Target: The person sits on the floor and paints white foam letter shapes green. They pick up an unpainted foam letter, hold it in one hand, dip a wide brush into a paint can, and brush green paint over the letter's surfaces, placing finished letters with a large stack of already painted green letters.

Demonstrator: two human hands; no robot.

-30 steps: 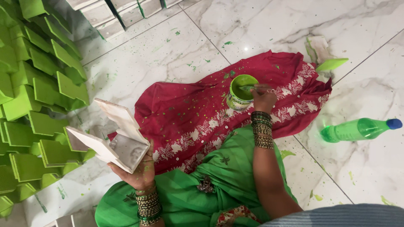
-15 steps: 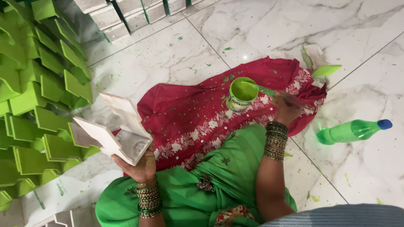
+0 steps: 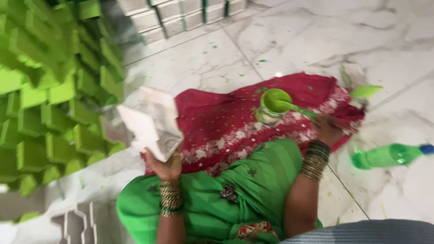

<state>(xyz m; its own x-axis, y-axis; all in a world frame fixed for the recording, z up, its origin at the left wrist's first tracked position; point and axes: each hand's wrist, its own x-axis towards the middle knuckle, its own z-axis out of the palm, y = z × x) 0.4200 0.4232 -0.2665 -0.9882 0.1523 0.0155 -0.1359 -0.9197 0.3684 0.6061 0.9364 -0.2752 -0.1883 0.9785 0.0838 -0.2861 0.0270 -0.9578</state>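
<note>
From here I'd keep my left hand (image 3: 166, 166) clamped under the white block (image 3: 151, 123), left of centre, tilting it steady while my right hand (image 3: 326, 130), seemingly pinching a brush through blur, loads from the green paint cup (image 3: 272, 106).

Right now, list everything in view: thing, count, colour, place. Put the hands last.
Unpainted block: one, white, held up at left centre.
Painted blocks: many, count unclear, green, stacked along the left.
Unpainted blocks: a row, white, on the floor at the top.
Paint pot: one, green inside, on the red cloth.
Brush: one, green with paint, tip in the pot.
Red cloth: one, red with pale pattern, spread on the floor.
Bottle: one, green with blue cap, lying at right.
Marble floor: white, speckled with green.
Left hand: holds the white block from below, bangles on the wrist.
Right hand: grips the brush, bangles on the wrist.
</note>
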